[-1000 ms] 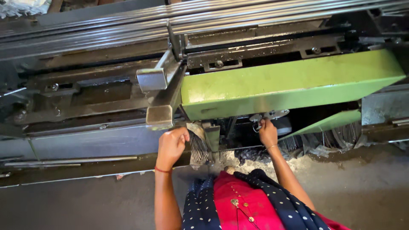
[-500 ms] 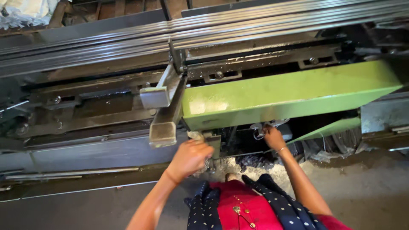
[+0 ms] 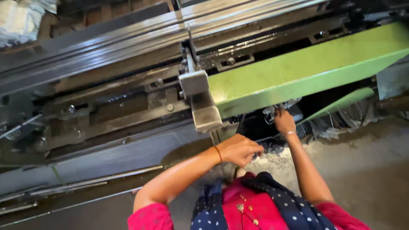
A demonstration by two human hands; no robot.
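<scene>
A long dark metal machine [image 3: 128,106] with a green panel [image 3: 306,72] stands in front of me. My right hand [image 3: 284,122] reaches up under the green panel, its fingers pinched on a small silvery metal fitting [image 3: 279,106]. My left hand [image 3: 240,149], with an orange band at the wrist, hovers in a loose fist below a grey metal block [image 3: 206,115]; nothing shows in it. Pale fluffy waste [image 3: 277,159] lies on the floor just beyond it. My red top and dotted dark scarf [image 3: 264,204] fill the bottom of the view.
Long steel rails [image 3: 106,47] run across the top of the machine. Thin metal rods [image 3: 76,191] lie along the floor at the left. Bundles of wire-like strands [image 3: 349,115] hang under the panel's right end. Grey concrete floor [image 3: 375,170] spreads to the right.
My left hand has come away from the machine's lower edge, moving right and closer to my body, closed in a fist. My right hand has stayed on the fitting under the green panel.
</scene>
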